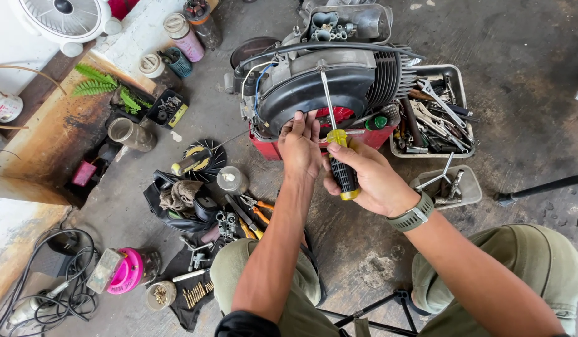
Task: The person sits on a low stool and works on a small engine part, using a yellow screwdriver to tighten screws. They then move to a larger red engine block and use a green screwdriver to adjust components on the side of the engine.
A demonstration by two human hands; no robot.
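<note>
A small engine [339, 68] with a black fan cover and grey cooling fins rests on a red crate [268, 148] on the floor. My right hand [370, 178] grips a screwdriver [342, 167] with a black and yellow handle; its long shaft runs up to a screw at the top of the fan cover. My left hand [299, 146] lies flat against the lower edge of the cover, fingers pointing up, beside the screwdriver's shaft. A green watch sits on my right wrist.
A metal tray [462, 87] of wrenches stands right of the engine, a smaller tray [471, 193] in front of it. Orange pliers [259, 209], a carburettor [226, 223], a black bag [182, 203], jars, a pink lid [126, 269] and cables lie at the left.
</note>
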